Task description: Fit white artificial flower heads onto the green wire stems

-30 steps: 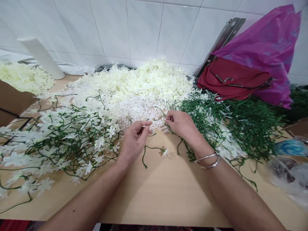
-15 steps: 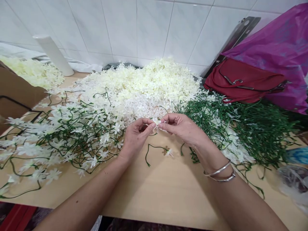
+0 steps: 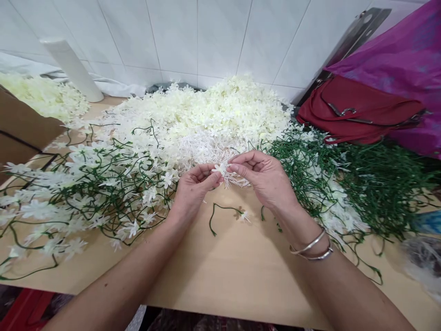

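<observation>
My left hand and my right hand meet above the wooden table, fingertips pinched together on one small white artificial flower. Just behind them lies a heap of white plastic flower centres, and behind that a big pile of cream petals. A single green stem with one flower lies on the table below my hands. Two silver bangles circle my right wrist.
Finished green stems with white flowers spread over the left. Bare green stems are heaped on the right. A red bag and a purple plastic bag lean on the tiled wall. A white tube and cardboard box stand at left.
My right hand came away from the heap of centres and joined the left hand. Both now pinch a small white flower between them, lifted slightly.
</observation>
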Available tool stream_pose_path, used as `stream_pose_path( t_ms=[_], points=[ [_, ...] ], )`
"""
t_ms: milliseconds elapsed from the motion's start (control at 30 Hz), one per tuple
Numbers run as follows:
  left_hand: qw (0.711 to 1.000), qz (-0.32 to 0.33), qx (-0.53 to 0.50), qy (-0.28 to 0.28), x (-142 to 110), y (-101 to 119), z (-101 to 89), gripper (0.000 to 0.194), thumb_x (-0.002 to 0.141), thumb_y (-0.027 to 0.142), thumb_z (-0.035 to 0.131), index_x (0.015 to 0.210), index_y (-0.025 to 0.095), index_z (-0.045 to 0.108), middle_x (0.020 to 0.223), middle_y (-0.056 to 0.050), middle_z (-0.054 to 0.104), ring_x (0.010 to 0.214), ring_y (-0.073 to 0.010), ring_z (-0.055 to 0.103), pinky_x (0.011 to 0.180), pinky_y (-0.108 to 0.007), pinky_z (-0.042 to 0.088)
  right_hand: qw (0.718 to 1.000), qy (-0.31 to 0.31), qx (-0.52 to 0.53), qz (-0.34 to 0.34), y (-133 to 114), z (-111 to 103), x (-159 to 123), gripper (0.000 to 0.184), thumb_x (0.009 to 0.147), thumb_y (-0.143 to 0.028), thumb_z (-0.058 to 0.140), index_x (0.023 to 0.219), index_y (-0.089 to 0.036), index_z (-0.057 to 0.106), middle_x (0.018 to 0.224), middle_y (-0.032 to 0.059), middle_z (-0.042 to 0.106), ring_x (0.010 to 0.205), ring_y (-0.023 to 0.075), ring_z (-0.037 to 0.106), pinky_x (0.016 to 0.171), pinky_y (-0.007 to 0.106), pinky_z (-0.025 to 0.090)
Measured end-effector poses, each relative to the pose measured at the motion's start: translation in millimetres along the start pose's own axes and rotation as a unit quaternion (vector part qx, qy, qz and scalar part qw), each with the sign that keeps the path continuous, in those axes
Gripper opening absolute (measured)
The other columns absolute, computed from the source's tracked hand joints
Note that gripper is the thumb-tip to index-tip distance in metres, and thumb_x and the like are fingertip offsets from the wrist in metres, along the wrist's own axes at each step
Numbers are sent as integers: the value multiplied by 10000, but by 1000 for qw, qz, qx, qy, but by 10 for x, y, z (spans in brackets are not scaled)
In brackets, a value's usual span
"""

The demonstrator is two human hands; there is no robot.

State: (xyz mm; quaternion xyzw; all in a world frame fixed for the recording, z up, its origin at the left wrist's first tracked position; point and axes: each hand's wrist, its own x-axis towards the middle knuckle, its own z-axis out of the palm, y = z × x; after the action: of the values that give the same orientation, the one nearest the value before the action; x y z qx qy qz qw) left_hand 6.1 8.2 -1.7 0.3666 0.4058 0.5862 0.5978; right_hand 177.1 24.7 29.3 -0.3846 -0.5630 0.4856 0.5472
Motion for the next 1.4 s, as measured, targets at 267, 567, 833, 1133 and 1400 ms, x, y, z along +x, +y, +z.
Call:
stream_pose_path(
  t_ms=[267,567,833,1133,1400],
  points=[
    [999,-14,-28,-12,-22,5,-4,352,650,375,957,843,159,757,756,6,750,713,-122,737,710,-226,572,992,19,-88,-84,19,124,-70,144,778,-162,840,754,-213,707,862,15,754,818,163,701,789,329,547],
    [999,-19,-40,-23,-29,-3,15,344,637,366,968,818,148,772,746,-6,761,707,-132,752,690,-223,581,952,79,-227,-190,114,177,-114,187,843,-81,743,746,-224,671,805,-12,744,822,170,701,776,328,532],
    [999,4,-34,-10,5,-38,-11,368,639,361,963,838,161,727,754,4,763,698,-129,748,707,-240,597,962,100,-206,-150,188,253,-159,161,842,-145,781,777,-232,661,791,-20,730,745,159,681,741,329,542],
    [993,107,41,-10,-27,-16,-15,310,740,373,911,895,174,731,746,4,763,687,-123,741,678,-228,597,992,92,-69,-57,179,328,-171,188,814,-192,800,811,-228,615,794,-16,723,665,135,669,646,297,549],
    [990,123,61,-19,-76,0,63,296,784,387,882,928,188,716,783,1,766,719,-134,748,672,-231,589,980,117,-103,-123,113,314,-172,252,812,-132,767,743,-232,546,788,-18,723,726,146,691,721,314,566]
  ],
)
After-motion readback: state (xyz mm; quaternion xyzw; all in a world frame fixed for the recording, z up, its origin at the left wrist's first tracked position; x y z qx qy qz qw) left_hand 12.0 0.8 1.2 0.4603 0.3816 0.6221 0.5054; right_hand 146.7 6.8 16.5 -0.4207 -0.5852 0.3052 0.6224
